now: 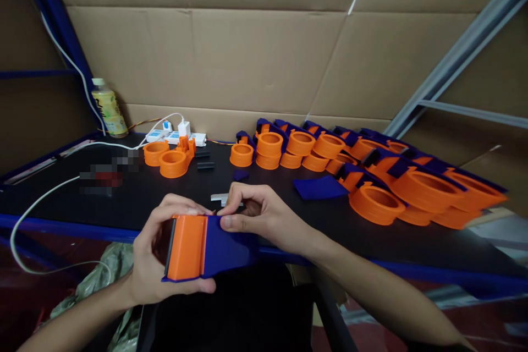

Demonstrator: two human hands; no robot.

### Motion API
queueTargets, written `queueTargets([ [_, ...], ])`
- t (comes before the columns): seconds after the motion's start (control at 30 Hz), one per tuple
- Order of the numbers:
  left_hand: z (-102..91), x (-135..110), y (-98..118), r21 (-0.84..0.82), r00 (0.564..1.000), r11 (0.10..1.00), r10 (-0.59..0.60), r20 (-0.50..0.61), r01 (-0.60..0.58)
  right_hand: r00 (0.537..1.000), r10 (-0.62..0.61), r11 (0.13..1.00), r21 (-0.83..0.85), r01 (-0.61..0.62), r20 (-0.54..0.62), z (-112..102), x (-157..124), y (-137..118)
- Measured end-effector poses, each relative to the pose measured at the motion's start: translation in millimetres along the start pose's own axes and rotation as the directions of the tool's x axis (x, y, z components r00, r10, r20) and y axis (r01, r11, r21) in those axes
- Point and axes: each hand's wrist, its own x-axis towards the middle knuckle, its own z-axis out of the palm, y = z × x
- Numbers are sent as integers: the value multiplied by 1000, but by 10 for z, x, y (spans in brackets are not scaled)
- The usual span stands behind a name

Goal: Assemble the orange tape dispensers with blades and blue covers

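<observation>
My left hand is wrapped round an orange and blue plastic part, held just in front of the black table's near edge. Its orange body lies in my palm and the blue flap sticks out to the right. My right hand pinches the top edge of the blue flap with thumb and forefinger. Behind my fingers, a small grey piece lies on the table.
Several orange rings with blue pieces are heaped at the right and back of the table. Two orange rings stand at the left, near a white power strip. A drink bottle stands at the far left. Cardboard walls the back.
</observation>
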Motion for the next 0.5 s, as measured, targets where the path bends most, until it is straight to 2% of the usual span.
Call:
queueTargets([
  [0.07,18,-6,-38,-40,997,997,-71,-39,69,995,-100,978,-184,94,-22,-22,-9,0],
  [0.13,29,2,-83,-87,981,983,-168,-98,160,968,-250,860,-465,211,-22,-40,-31,-18],
  [0.23,22,47,-154,-238,911,932,-330,-246,273,902,-424,541,-778,320,76,-20,-99,-61],
  [0.3,3,86,-202,-372,837,870,-446,-317,322,869,-450,315,-875,369,204,26,-146,-75],
  [0.37,-22,121,-249,-471,766,797,-555,-324,379,851,-425,118,-913,390,309,70,-159,-64],
  [0.4,-35,139,-274,-500,739,763,-600,-308,410,854,-401,59,-921,385,332,78,-142,-51],
  [0.43,-48,157,-300,-520,718,731,-635,-285,441,865,-375,38,-927,374,334,69,-105,-38],
  [0.5,-72,199,-353,-554,704,688,-670,-238,469,891,-352,100,-935,339,285,-7,28,-27],
])
